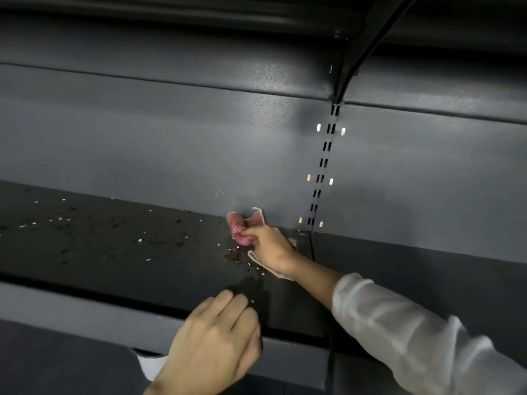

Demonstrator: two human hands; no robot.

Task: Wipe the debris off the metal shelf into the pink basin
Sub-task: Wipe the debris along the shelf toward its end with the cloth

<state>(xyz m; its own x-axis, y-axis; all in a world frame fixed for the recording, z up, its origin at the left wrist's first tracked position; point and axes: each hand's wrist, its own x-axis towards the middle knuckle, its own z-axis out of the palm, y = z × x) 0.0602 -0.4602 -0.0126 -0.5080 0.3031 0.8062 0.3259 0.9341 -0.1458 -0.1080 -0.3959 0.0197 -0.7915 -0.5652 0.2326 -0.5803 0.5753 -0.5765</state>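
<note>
A dark metal shelf runs across the view, strewn with debris: brown crumbs and white grains, thickest just left of my right hand. My right hand reaches to the shelf's back, near the rear panel, and grips a bunched pink cloth with a white edge. My left hand rests at the shelf's front lip, fingers curled over the edge, holding nothing that I can see. The pink basin is not in view.
A slotted upright with small pale clips divides the grey rear panel at the right. A second shelf section continues right of it. An upper shelf hangs overhead. Something white shows below the front lip.
</note>
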